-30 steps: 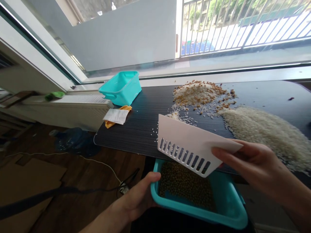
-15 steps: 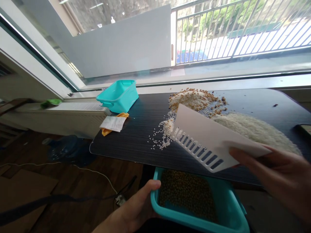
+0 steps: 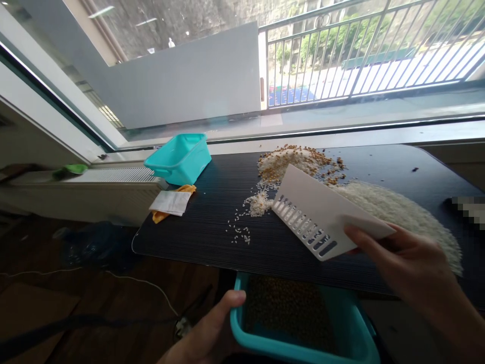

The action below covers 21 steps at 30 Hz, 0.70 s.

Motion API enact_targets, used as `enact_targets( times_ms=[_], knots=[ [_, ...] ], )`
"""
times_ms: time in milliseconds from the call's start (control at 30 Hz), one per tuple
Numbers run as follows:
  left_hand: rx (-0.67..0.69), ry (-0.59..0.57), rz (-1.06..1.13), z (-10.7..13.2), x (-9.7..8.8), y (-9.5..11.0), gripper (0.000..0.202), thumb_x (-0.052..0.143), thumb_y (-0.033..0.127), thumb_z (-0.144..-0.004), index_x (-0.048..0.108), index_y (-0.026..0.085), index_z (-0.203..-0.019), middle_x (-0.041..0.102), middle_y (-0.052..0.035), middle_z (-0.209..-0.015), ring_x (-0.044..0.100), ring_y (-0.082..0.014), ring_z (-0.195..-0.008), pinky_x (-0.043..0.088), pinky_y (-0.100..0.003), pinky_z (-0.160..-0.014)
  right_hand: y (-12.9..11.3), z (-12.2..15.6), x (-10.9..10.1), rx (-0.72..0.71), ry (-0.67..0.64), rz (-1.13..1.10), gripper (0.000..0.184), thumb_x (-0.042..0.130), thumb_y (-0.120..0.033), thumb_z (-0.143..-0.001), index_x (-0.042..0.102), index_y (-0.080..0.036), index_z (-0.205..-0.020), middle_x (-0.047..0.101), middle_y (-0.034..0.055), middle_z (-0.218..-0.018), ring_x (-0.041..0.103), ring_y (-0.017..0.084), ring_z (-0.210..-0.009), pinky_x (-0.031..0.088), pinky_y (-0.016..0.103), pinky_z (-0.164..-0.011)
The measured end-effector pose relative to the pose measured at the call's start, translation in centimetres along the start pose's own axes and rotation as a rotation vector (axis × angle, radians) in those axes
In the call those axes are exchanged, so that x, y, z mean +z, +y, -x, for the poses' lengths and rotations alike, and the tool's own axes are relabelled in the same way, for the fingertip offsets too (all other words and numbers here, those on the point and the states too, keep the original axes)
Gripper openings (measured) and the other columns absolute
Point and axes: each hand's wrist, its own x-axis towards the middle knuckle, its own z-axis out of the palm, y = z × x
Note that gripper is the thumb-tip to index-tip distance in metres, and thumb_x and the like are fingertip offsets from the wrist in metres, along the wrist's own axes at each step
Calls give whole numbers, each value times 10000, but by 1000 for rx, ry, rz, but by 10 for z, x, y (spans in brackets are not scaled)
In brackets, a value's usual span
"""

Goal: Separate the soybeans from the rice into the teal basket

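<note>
My right hand [image 3: 413,258] grips a white slotted scraper [image 3: 322,207] by its near end. The scraper is tilted over the dark table, its slotted edge facing left and toward me, beside a small heap of rice [image 3: 259,203]. Rice grains show through several slots. My left hand [image 3: 212,326] holds the left rim of a teal plastic bin [image 3: 273,345] below the table's front edge, thumb over the rim. Small brown grains or beans [image 3: 291,308] lie in the bin, in shadow. Behind the scraper is a pile of rice mixed with yellow-brown kernels [image 3: 291,156]; a larger white rice pile [image 3: 405,217] spreads to the right.
A second teal bin [image 3: 185,164] stands at the table's back left, near a folded white cloth [image 3: 170,202] on an orange one. Scattered rice grains [image 3: 240,235] lie left of the heap. A dark object [image 3: 466,210] sits at the right edge. A window runs behind the table [image 3: 212,242].
My right hand has brought the scraper slightly left and lower, nearer the table, and more rice shows through its slots. My left hand keeps its hold on the bin. The view has shifted slightly.
</note>
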Motion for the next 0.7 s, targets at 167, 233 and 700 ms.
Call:
enact_targets(
  times_ms=[167,233,700],
  knots=[
    [-32,-37,25,1,7,2,618,592,555,-808,614,104,-1231,703,-131,-1178,599,-315,-1172,376,-439,-1073,2,-18,-27,84,88,39,229,726,-502,-533,716,-289,-618,662,1,-530,667,269,-589,524,371,-486],
    [-28,-78,32,1,6,3,603,588,540,-814,613,110,-1236,710,-119,-1169,593,-312,-1186,362,-433,-1086,-2,-25,-31,54,53,28,224,732,-509,-536,703,-295,-599,635,-6,-496,637,244,-546,507,364,-471],
    [-62,-188,2,6,-6,4,720,567,588,-796,526,129,-1349,676,-120,-1239,531,-320,-1271,305,-434,-1118,-22,-88,52,-227,-461,-2,313,629,-458,-853,646,-148,-893,616,-26,-718,552,91,-576,476,253,-523]
  ],
)
